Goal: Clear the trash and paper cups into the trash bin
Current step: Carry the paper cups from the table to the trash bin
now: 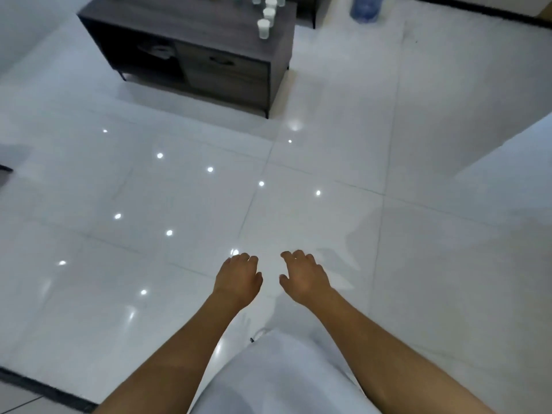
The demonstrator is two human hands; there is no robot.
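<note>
Head view, one frame. Largest item first: glossy white tile floor [298, 180], taking most of the frame, ceiling lights mirrored in it. I see no trash lying on the visible tiles.

Next: dark wood cabinet [191, 31] at the top of the frame, well apart from me, with an open shelf on its left side and a drawer front on its right.

Top right: a blue water jug [366, 7], cut off by the frame edge, standing on the floor beside the cabinet.

On the cabinet top: paper cups [264, 28], white, upright, several in a loose row running toward the back edge. All appear to be where they stand, none collected. More may sit beyond the frame edge; I cannot tell.

Trash bin: not in view. I cannot say where it is.

Hands, both low in the frame and held out ahead of me over bare floor. Left hand [239, 276]: fingers loosely curled, holding nothing. Right hand [304, 276]: same, relaxed, holding nothing. The two are near each other, not touching.

Judgement: task looks to be at or near its start. Remaining, as I read it: reach the cabinet, gather the cups, locate the bin, deposit.
</note>
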